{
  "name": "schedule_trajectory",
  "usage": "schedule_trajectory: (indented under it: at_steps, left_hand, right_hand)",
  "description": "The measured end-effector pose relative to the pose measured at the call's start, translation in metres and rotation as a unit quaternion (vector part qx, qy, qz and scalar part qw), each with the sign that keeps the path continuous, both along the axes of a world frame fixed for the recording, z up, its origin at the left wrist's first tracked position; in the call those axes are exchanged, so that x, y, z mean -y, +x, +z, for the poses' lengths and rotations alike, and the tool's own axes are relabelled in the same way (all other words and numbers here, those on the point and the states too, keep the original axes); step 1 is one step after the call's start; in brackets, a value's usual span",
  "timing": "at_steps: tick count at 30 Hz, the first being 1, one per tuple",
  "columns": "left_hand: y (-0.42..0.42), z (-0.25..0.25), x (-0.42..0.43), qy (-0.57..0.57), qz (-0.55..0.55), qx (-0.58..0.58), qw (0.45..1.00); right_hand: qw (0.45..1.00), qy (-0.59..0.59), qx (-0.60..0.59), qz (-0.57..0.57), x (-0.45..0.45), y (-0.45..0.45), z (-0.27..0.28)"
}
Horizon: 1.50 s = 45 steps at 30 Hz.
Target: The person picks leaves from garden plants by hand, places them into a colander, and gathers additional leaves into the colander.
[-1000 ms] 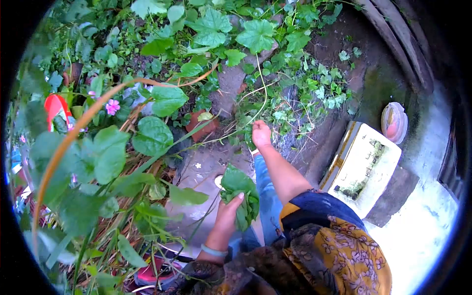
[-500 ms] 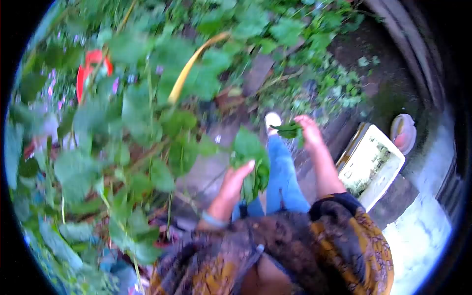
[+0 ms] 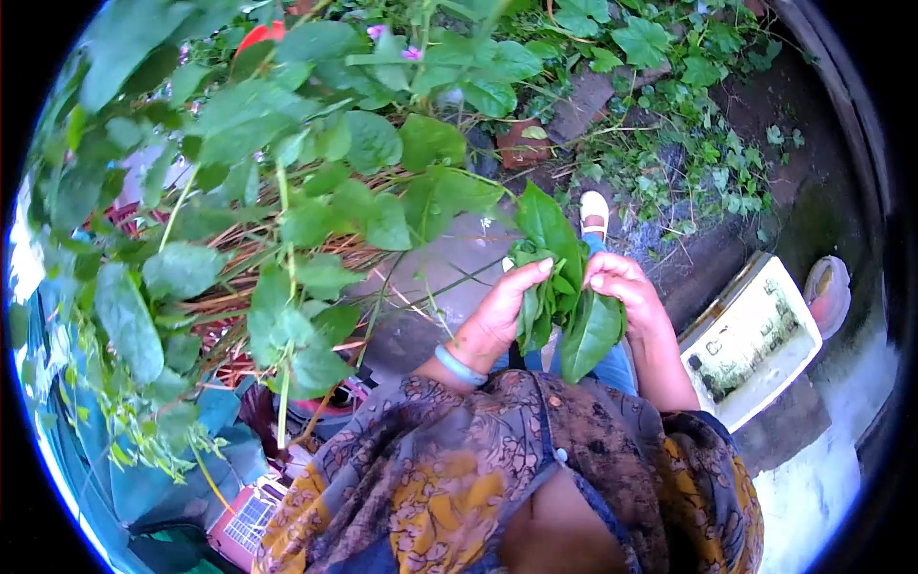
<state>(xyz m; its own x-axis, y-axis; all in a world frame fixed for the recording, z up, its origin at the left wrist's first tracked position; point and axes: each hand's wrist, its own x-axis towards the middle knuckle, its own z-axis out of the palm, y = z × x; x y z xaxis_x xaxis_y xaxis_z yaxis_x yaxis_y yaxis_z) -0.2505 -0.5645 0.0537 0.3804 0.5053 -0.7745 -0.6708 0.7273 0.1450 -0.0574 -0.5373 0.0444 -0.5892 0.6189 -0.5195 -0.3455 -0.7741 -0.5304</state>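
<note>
My left hand (image 3: 499, 311), with a pale bangle at the wrist, is closed around a bunch of green leaves (image 3: 545, 230) in front of my body. The thumb lies across the leaves. Close on its right, my right hand (image 3: 626, 292) pinches leaves at the right side of the bunch, where a broad leaf (image 3: 591, 337) hangs down. The leaf stems are mostly hidden between the two hands.
Leafy vines (image 3: 354, 215) fill the left and top. A white foam box (image 3: 751, 349) stands at the right, beside a round clear container (image 3: 827, 292). A red brick (image 3: 522, 144) lies ahead. A pink basket (image 3: 244, 521) is at the lower left.
My right hand has come back from the vines ahead with leaves and now meets the bunch in my left hand. The view has shifted, showing more of the lower left.
</note>
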Motion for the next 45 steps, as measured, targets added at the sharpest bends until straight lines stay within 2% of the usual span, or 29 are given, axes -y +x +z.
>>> schedule_trajectory:
  at_steps: [2,5,9,13,20,24,27,28,30,32,33,35,36,40,43,45]
  left_hand:
    - [0.004,0.01,-0.003,0.013,0.014,0.006,1.0]
    - [0.001,0.023,-0.003,0.037,0.002,-0.015,0.999]
    - [-0.005,0.04,0.008,0.055,0.003,-0.047,0.997]
    - [-0.007,0.047,0.025,0.035,0.018,-0.077,0.996]
    - [-0.023,0.069,0.034,0.049,0.036,-0.028,0.998]
    - [-0.036,0.074,0.043,0.06,0.046,0.006,0.997]
    - [-0.044,0.078,0.05,0.069,0.047,0.006,0.997]
    - [-0.044,0.079,0.051,0.066,0.05,0.001,0.997]
    - [-0.047,0.084,0.053,0.067,0.049,0.0,0.997]
    - [-0.051,0.088,0.057,0.057,0.045,0.009,0.997]
    - [-0.052,0.089,0.059,0.054,0.043,0.014,0.998]
    - [-0.057,0.092,0.064,0.079,0.014,0.024,0.996]
    - [-0.059,0.093,0.065,0.087,0.003,0.035,0.996]
    - [-0.071,0.109,0.07,0.125,-0.01,0.056,0.991]
    - [-0.081,0.122,0.072,0.168,-0.001,0.055,0.984]
    - [-0.091,0.133,0.076,0.186,-0.013,0.018,0.982]
  right_hand:
    - [0.999,-0.014,-0.002,-0.031,0.011,-0.004,0.0]
    - [0.987,0.049,0.098,-0.114,0.015,-0.017,0.019]
    - [0.943,0.135,0.233,-0.197,0.025,-0.032,0.026]
    - [0.918,0.14,0.242,-0.282,0.039,-0.071,0.029]
    - [0.913,0.216,0.231,-0.258,0.043,-0.093,0.04]
    - [0.912,0.253,0.262,-0.189,0.038,-0.097,0.051]
    - [0.873,0.324,0.34,-0.134,0.036,-0.103,0.074]
    - [0.858,0.346,0.357,-0.13,0.037,-0.1,0.062]
    - [0.885,0.33,0.301,-0.13,0.04,-0.103,0.044]
    - [0.918,0.299,0.241,-0.098,0.039,-0.106,0.056]
    - [0.949,0.251,0.168,-0.089,0.04,-0.106,0.045]
    - [0.956,0.259,0.118,-0.07,0.042,-0.114,0.059]
    - [0.951,0.283,0.121,-0.022,0.041,-0.111,0.069]
    - [0.848,0.465,0.234,0.101,0.03,-0.111,0.102]
    - [0.732,0.579,0.328,0.145,0.017,-0.117,0.135]
    - [0.722,0.59,0.323,0.165,0.016,-0.122,0.146]
